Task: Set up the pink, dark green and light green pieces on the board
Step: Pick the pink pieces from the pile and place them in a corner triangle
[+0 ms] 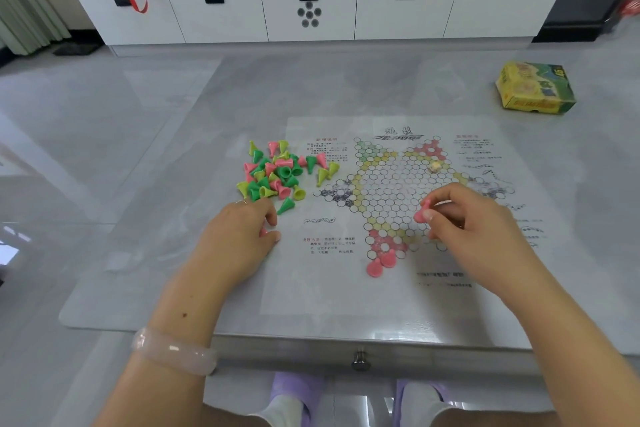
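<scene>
A paper Chinese-checkers board (398, 184) lies flat on the grey table. To its left sits a pile of pink, dark green and light green cone pieces (280, 173). Two pink pieces (381, 262) stand at the board's near pink corner. My right hand (460, 218) hovers over the board's near right part, its fingers pinched on a pink piece (421, 211). Just below the pile, my left hand (242, 229) rests curled on the table, and a bit of pink shows under its fingers. One dark green piece (286, 206) lies beside its fingertips.
A small pale die (435, 167) sits on the board's upper right part. A yellow and green box (535, 88) lies at the table's far right. A drawer knob (361, 360) marks the near table edge. A white cabinet (311, 10) stands beyond.
</scene>
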The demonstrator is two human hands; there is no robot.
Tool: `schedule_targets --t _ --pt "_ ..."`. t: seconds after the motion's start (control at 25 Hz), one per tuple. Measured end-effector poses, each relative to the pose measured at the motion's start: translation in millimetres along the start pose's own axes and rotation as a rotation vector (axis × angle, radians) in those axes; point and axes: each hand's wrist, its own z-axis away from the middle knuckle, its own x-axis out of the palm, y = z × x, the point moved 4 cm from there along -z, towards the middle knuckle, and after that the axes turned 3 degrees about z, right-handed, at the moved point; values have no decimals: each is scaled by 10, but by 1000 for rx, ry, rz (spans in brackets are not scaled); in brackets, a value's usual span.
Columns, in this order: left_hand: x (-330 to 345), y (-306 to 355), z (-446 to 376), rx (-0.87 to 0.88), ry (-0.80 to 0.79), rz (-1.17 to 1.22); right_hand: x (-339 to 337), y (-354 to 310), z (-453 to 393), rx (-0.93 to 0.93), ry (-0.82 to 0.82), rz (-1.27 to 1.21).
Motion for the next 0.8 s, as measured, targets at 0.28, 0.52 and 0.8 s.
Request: schedule_targets --t 0.28,0.52,0.8 --pt "-7 42 -52 26 26 74 -17 89 -32 -64 -99 162" --pt "-71 266 -14 99 88 292 108 113 -11 -122 -228 231" --pt "-30 480 1 203 53 311 175 124 -8 -186 -245 326"
